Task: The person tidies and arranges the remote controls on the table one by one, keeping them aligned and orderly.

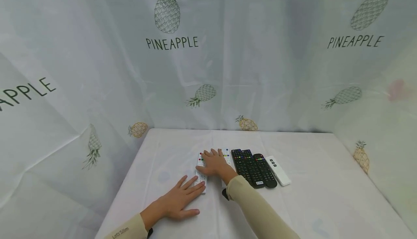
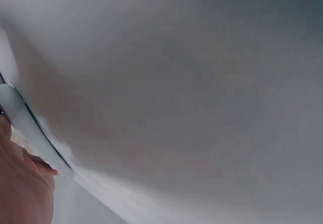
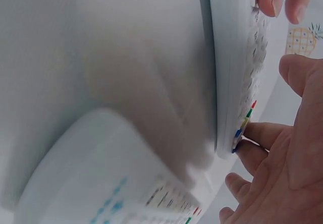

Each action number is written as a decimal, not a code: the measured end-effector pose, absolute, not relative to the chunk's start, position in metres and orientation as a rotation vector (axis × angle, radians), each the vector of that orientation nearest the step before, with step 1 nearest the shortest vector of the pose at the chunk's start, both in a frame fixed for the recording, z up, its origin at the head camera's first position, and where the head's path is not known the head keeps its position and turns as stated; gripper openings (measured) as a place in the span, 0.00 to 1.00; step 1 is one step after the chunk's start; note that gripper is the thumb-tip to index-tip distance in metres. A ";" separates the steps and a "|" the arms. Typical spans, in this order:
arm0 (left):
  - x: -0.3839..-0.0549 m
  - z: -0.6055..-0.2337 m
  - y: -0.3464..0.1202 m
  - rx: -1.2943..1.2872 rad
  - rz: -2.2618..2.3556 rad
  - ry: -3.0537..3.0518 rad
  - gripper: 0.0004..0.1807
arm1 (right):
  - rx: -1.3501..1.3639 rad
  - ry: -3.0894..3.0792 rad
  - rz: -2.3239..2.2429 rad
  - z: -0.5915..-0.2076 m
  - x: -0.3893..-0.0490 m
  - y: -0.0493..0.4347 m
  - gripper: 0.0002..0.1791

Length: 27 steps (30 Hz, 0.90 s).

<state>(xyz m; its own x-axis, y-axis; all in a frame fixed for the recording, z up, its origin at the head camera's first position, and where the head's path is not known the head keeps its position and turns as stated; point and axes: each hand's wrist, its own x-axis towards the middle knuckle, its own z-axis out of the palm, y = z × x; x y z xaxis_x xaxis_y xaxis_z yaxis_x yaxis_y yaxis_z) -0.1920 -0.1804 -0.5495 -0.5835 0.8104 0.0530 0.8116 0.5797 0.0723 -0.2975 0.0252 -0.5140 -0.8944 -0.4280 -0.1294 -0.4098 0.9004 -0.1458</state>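
Observation:
A white remote (image 1: 202, 177) with small coloured buttons lies on the white-covered table, partly hidden by both hands. My left hand (image 1: 182, 200) touches its near end with fingers spread and straight. Over its far end is my right hand (image 1: 215, 165), fingers extended; the right wrist view has those fingertips (image 3: 251, 153) on the remote (image 3: 234, 72) by its coloured buttons. Under the right wrist lies a second white remote (image 1: 226, 153), partly covered. The left wrist view catches only the side of a remote (image 2: 38, 138) and part of the left hand (image 2: 25, 183).
Right of the hands, three black remotes (image 1: 239, 162) (image 1: 252, 169) (image 1: 265, 172) lie side by side. Beyond them is a slimmer white remote (image 1: 278, 171), slightly slanted. A pineapple-print curtain (image 1: 260, 69) hangs behind the table (image 1: 325, 181) and along its sides.

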 end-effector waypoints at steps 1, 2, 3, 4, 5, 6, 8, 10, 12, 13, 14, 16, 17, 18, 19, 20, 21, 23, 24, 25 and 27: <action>-0.192 -0.550 -0.181 -1.428 -0.138 -2.777 0.40 | -0.651 2.908 -0.173 -0.514 -0.298 0.024 0.40; -0.192 -0.551 -0.181 -1.426 -0.136 -2.779 0.41 | -0.656 2.904 -0.178 -0.514 -0.298 0.024 0.40; -0.192 -0.552 -0.182 -1.423 -0.135 -2.778 0.41 | -0.663 2.900 -0.181 -0.514 -0.298 0.023 0.40; -0.192 -0.553 -0.183 -1.420 -0.119 -2.770 0.41 | -0.670 2.896 -0.187 -0.514 -0.298 0.022 0.40; -0.192 -0.553 -0.183 -1.416 -0.111 -2.764 0.41 | -0.674 2.890 -0.188 -0.514 -0.298 0.021 0.40; -0.191 -0.554 -0.184 -1.412 -0.103 -2.759 0.41 | -0.675 2.885 -0.193 -0.514 -0.298 0.020 0.40; -0.191 -0.554 -0.186 -1.411 -0.100 -2.748 0.41 | -0.674 2.882 -0.198 -0.514 -0.298 0.019 0.40; -0.190 -0.554 -0.186 -1.412 -0.094 -2.732 0.41 | -0.675 2.881 -0.194 -0.514 -0.298 0.017 0.40; -0.190 -0.554 -0.187 -1.412 -0.100 -2.724 0.42 | -0.679 2.881 -0.197 -0.515 -0.298 0.017 0.40; -0.190 -0.554 -0.188 -1.411 -0.105 -2.722 0.42 | -0.680 2.880 -0.192 -0.515 -0.298 0.016 0.40; -0.189 -0.554 -0.189 -1.410 -0.112 -2.721 0.42 | -0.680 2.876 -0.191 -0.515 -0.298 0.015 0.40; -0.189 -0.554 -0.190 -1.406 -0.129 -2.727 0.42 | -0.672 2.870 -0.186 -0.515 -0.298 0.013 0.40; -0.189 -0.554 -0.191 -1.402 -0.137 -2.732 0.41 | -0.666 2.869 -0.186 -0.515 -0.298 0.013 0.40; -0.188 -0.554 -0.192 -1.397 -0.145 -2.740 0.41 | -0.661 2.868 -0.185 -0.516 -0.298 0.012 0.40; -0.188 -0.554 -0.192 -1.394 -0.149 -2.744 0.41 | -0.657 2.863 -0.182 -0.516 -0.298 0.011 0.40; -0.188 -0.554 -0.193 -1.388 -0.155 -2.752 0.41 | -0.656 2.857 -0.182 -0.517 -0.299 0.009 0.40; -0.187 -0.554 -0.195 -1.381 -0.162 -2.761 0.41 | -0.658 2.854 -0.182 -0.518 -0.299 0.008 0.41; -0.187 -0.555 -0.197 -1.370 -0.171 -2.768 0.41 | -0.665 2.848 -0.199 -0.519 -0.299 0.005 0.41; -0.186 -0.555 -0.198 -1.367 -0.169 -2.764 0.41 | -0.670 2.844 -0.198 -0.519 -0.300 0.004 0.41; -0.186 -0.555 -0.199 -1.365 -0.171 -2.760 0.41 | -0.673 2.840 -0.193 -0.520 -0.300 0.003 0.41; -0.186 -0.555 -0.200 -1.364 -0.181 -2.743 0.41 | -0.671 2.841 -0.200 -0.519 -0.300 0.001 0.41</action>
<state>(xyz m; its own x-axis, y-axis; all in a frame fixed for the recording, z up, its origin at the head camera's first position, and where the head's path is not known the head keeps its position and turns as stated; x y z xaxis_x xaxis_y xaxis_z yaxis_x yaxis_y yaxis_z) -0.1857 -0.2005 -0.5548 -0.6030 0.7891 0.1171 0.7976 0.5987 0.0729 -0.2999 0.0006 -0.5191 -0.8727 -0.4551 -0.1769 -0.4258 0.8866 -0.1806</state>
